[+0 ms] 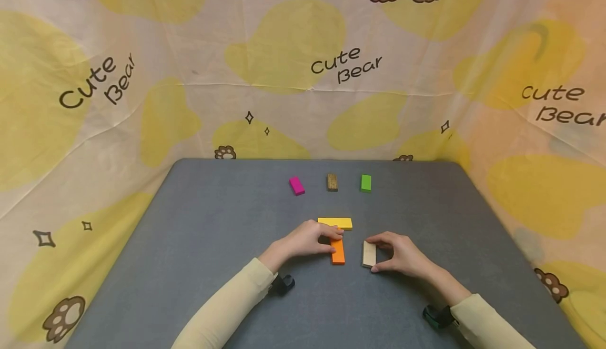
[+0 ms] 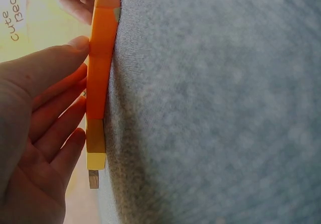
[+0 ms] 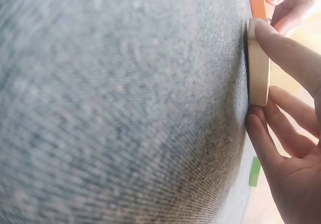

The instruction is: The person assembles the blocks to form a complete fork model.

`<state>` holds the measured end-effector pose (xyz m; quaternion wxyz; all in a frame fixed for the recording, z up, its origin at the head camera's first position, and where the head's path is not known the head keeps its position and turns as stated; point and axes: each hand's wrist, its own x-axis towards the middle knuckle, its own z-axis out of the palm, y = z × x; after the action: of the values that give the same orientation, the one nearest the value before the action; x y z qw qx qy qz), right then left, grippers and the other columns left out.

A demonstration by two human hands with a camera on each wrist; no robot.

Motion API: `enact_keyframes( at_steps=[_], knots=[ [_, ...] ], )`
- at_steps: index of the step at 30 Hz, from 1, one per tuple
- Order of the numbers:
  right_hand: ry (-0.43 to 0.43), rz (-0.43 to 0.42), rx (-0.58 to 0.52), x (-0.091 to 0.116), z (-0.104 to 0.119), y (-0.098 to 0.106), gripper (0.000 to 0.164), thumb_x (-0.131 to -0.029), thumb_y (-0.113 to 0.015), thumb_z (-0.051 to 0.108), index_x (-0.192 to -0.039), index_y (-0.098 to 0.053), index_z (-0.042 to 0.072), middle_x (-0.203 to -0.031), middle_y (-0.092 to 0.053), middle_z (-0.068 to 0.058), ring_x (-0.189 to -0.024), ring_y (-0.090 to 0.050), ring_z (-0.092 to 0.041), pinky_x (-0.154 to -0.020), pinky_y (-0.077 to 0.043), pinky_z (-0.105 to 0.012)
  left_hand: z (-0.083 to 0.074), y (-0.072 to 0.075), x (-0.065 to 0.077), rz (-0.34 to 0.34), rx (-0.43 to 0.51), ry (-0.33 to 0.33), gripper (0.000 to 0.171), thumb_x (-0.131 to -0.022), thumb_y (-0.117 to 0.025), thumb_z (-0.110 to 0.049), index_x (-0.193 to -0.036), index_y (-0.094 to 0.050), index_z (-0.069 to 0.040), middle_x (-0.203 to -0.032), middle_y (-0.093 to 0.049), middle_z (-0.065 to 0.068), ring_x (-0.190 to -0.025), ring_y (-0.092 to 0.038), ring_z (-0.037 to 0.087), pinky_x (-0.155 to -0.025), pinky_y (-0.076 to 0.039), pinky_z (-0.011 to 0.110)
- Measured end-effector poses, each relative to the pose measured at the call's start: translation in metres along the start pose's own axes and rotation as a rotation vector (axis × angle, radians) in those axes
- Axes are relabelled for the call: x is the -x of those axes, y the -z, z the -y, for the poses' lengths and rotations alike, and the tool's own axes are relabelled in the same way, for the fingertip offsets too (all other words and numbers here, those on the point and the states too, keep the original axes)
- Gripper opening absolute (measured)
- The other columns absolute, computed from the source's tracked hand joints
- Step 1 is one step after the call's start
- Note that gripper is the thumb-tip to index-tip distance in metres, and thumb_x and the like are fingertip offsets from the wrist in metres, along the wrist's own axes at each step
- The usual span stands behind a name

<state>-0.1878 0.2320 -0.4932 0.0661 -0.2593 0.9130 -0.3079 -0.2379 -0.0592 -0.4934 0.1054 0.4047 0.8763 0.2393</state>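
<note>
My left hand (image 1: 307, 239) holds an orange wooden block (image 1: 337, 253), its fingers reaching over the far part and the thumb by the left edge. That block lies lengthwise, its far end by a yellow block (image 1: 347, 223) lying crosswise. Whether those two touch is hidden by the fingers. To the right, apart from the orange block, a pale wood block (image 1: 369, 254) lies on the table. My right hand (image 1: 401, 254) pinches it, with the thumb (image 3: 266, 33) at its near end and fingers at its far end.
A magenta block (image 1: 296, 186), a brown block (image 1: 332, 182) and a green block (image 1: 366, 183) lie spaced in a row toward the back of the grey table (image 1: 213, 207). Printed cloth (image 1: 284, 38) hangs behind and beside the table.
</note>
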Motion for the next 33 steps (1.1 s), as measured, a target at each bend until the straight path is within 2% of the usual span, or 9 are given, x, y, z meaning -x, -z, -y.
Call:
enact_keyframes(
  at_steps=[12, 19, 28, 33],
  knots=[
    [0.002, -0.001, -0.028, -0.003, -0.001, 0.003, 0.066, -0.068, -0.085, 0.039, -0.123, -0.064, 0.011, -0.12, -0.068, -0.006, -0.108, -0.065, -0.023, -0.091, -0.056, -0.035, 0.0, 0.0, -0.001, 0.001, 0.006, 0.0, 0.04, -0.09, -0.067, -0.035, -0.128, -0.064, -0.024, -0.135, -0.061, -0.014, -0.13, -0.055, 0.005, -0.111, -0.043, 0.033],
    [-0.004, 0.009, -0.098, -0.005, 0.005, 0.007, 0.066, -0.067, -0.087, 0.038, -0.125, -0.063, 0.016, -0.121, -0.066, -0.001, -0.112, -0.065, -0.021, -0.095, -0.055, -0.034, 0.001, -0.001, -0.001, 0.0, -0.003, 0.003, 0.04, -0.09, -0.067, -0.036, -0.128, -0.064, -0.025, -0.134, -0.061, -0.015, -0.129, -0.055, 0.004, -0.111, -0.043, 0.033],
    [0.067, 0.057, -0.146, -0.009, 0.017, 0.005, 0.064, -0.068, -0.086, 0.036, -0.124, -0.063, 0.017, -0.12, -0.066, 0.001, -0.11, -0.064, -0.017, -0.095, -0.055, -0.034, 0.001, -0.001, -0.001, -0.001, 0.001, 0.009, 0.04, -0.089, -0.068, -0.035, -0.128, -0.064, -0.025, -0.134, -0.061, -0.014, -0.128, -0.056, 0.005, -0.11, -0.044, 0.032],
    [0.113, 0.084, -0.189, -0.011, 0.022, 0.0, 0.063, -0.068, -0.087, 0.034, -0.124, -0.063, 0.015, -0.119, -0.066, 0.001, -0.11, -0.065, -0.013, -0.094, -0.055, -0.031, 0.001, -0.001, -0.001, -0.002, 0.001, -0.001, 0.04, -0.089, -0.068, -0.036, -0.128, -0.064, -0.025, -0.134, -0.061, -0.014, -0.128, -0.056, 0.005, -0.11, -0.045, 0.032]
  ],
)
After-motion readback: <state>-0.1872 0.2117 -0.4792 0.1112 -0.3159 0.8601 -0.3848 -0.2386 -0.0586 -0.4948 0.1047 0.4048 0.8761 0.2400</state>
